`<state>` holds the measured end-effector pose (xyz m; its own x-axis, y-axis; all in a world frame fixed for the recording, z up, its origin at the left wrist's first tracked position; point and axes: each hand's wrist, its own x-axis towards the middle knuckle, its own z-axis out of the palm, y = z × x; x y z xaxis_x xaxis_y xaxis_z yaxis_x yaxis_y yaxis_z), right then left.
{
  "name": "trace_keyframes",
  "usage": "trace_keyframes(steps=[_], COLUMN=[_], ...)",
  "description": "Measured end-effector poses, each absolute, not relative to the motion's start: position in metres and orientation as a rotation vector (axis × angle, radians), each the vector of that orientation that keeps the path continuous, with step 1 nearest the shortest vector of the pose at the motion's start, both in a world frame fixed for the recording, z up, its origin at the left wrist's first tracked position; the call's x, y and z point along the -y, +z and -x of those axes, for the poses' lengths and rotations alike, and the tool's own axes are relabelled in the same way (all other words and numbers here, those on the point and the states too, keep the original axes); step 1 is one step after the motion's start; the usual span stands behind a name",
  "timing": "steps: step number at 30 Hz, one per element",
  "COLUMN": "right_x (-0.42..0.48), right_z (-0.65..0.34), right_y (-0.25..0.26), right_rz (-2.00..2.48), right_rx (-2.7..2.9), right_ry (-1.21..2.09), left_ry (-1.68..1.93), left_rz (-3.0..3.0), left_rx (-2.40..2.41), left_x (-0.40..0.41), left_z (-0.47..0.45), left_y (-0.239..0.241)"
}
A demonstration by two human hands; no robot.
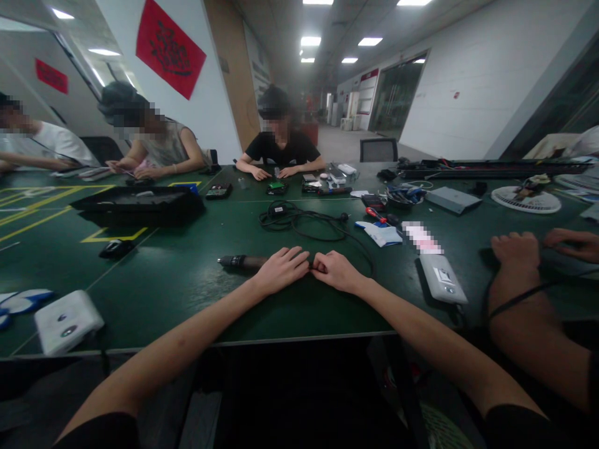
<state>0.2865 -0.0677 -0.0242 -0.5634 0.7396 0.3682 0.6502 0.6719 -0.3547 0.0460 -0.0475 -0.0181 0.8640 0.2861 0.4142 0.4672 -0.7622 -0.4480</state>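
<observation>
Landmark: loosely looped black cable (281,212) on the dark green tabletop (187,299)
Tool: brown-and-black cylindrical power screwdriver (243,262), lying just nearside of cable, nose pointing left
Progress: nose on no workpiece; cable loosely looped, not straightened; screwdriver-cable join hidden, can't tell
Left hand (283,269): nearside of cable, palm down, grip wrapped over screwdriver body
Right hand (340,269): nearside of cable, fingers curled, grip apparently pinching screwdriver's tail end
Forearms: reaching forward, converging
</observation>
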Motion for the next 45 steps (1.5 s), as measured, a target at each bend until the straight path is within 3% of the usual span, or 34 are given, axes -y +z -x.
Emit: trace_keyframes(steps=[45], right_x=[0.0689], right_z=[-0.2874], right_y=[-0.0201], right_rz=[1.072], right_rx=[2.382], right_ry=[0.287], left_ry=[-0.494], left_rz=[2.643], left_rx=[0.538], left_x=[0.0436], left_z=[-0.0418], left_y=[-0.0188])
